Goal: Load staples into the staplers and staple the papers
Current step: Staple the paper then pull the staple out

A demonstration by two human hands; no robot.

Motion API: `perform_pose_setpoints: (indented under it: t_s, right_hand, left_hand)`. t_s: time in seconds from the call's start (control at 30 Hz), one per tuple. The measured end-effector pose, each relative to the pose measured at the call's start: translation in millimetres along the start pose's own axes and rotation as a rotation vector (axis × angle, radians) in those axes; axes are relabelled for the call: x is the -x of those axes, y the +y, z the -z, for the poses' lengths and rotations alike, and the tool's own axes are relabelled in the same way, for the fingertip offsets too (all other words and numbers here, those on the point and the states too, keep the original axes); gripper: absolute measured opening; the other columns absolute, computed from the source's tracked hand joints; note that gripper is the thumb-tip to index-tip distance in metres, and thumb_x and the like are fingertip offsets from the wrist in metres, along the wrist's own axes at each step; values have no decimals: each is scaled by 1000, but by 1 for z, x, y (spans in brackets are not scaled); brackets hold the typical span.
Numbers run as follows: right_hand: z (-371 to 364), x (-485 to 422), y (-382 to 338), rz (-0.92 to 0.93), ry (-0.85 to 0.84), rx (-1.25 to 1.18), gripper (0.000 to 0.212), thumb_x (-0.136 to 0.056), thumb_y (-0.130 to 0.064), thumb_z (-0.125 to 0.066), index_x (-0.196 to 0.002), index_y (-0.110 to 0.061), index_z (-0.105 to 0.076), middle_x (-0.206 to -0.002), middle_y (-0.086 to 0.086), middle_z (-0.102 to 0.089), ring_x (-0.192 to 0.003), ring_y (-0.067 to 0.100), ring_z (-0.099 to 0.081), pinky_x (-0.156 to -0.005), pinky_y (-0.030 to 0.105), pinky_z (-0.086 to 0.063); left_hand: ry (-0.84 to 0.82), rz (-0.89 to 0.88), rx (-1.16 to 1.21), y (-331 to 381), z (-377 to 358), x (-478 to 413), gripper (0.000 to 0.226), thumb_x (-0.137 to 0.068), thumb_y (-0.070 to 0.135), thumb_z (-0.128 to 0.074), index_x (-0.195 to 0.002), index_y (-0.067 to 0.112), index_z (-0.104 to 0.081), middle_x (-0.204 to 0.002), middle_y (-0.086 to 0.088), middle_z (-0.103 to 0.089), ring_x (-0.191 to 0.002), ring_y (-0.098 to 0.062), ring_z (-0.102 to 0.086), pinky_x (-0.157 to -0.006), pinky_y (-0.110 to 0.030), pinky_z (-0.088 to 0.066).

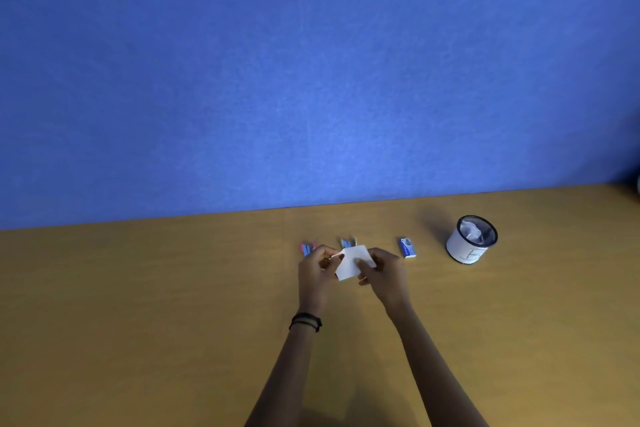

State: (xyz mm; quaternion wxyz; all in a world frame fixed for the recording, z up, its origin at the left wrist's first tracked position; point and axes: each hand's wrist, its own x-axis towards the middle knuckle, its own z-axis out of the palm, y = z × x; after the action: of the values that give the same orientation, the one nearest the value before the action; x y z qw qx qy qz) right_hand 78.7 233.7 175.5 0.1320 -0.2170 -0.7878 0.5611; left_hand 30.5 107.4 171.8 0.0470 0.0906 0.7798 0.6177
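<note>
Head view shows my left hand (317, 269) and right hand (382, 274) each pinching a side of the small white papers (351, 262) above the surface (173, 288), with the pink stapler (307, 248) and blue stapler (348, 242) lying just beyond, long axes pointing away, the pink one nearest my left hand.

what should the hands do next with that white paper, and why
Probably keep the white paper pinched in the left hand and free the right hand to fetch the stapler just behind it. Both hands hold the paper, so neither can staple; whether that stapler is loaded cannot be told.
</note>
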Motion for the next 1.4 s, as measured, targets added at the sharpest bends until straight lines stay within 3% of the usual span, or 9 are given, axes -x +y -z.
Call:
perform_pose_setpoints:
  t_s: [0.13,0.23,0.43,0.57,0.83,1.03,1.1,1.23,1.4]
  right_hand:
    - [5,3,-3,-1,-4,-13,3,-82,-7,-67,-83,-9,-68,-61,-1,-61,-39,4,-52,-40,17,-42]
    - [10,6,-5,40,44,10,2,-82,-6,-68,-84,-7,-68,-67,-1,-61,-53,8,-51,-50,27,-46]
    - [17,18,-6,181,68,-104,33,-68,24,-57,-80,-6,-66,-85,2,-68,-80,-5,-61,-65,8,-46]
    - [18,21,-7,254,79,-106,39,-67,23,-60,-83,-12,-66,-89,-1,-67,-86,4,-62,-67,13,-50]
    - [19,30,-8,375,43,-35,36,-67,19,-66,-87,-10,-72,-92,-2,-63,-88,4,-60,-58,31,-50]
    - [18,34,-7,421,61,10,31,-67,17,-66,-85,-7,-72,-85,1,-65,-82,4,-61,-52,26,-49]
    - [19,34,-7,390,49,4,30,-70,16,-64,-86,-7,-71,-83,0,-64,-77,8,-62,-49,33,-52]
    - [18,36,-10,307,58,-64,6,-83,-3,-66,-87,-7,-69,-76,4,-63,-64,19,-62,-47,24,-54]
    - [14,37,-9,123,73,-151,7,-87,-8,-63,-86,-2,-67,-62,8,-61,-49,12,-59,-43,21,-50]
  left_hand:
    - [-32,-64,-9,7,-2,5,11,-87,9,-65,-76,12,-64,-68,8,-62,-61,1,-54,-56,-10,-39]
    - [-71,-97,-31,8,-1,9,9,-86,7,-65,-85,16,-67,-80,16,-66,-75,6,-60,-66,-8,-46]
    - [6,-249,-79,11,3,17,14,-82,-6,-64,-81,6,-69,-88,4,-70,-89,-1,-63,-82,-11,-46]
    - [68,-343,-127,12,6,18,14,-78,-10,-65,-76,4,-69,-92,7,-70,-97,6,-58,-94,-13,-41]
    - [72,-383,-113,9,7,20,19,-79,-7,-67,-75,12,-68,-99,6,-71,-102,6,-57,-90,-11,-40]
    - [27,-332,-87,10,6,23,18,-80,-4,-67,-77,13,-70,-90,10,-72,-94,-3,-63,-92,-15,-43]
    - [0,-303,-88,9,6,24,16,-80,-4,-67,-82,11,-71,-89,8,-72,-91,-4,-64,-88,-17,-47]
    - [-89,-180,-32,10,7,27,5,-86,11,-66,-87,13,-71,-84,4,-71,-82,-6,-65,-75,-19,-51]
    - [-195,-37,67,15,5,30,6,-89,13,-63,-90,14,-69,-83,-6,-70,-73,-5,-63,-64,-16,-48]
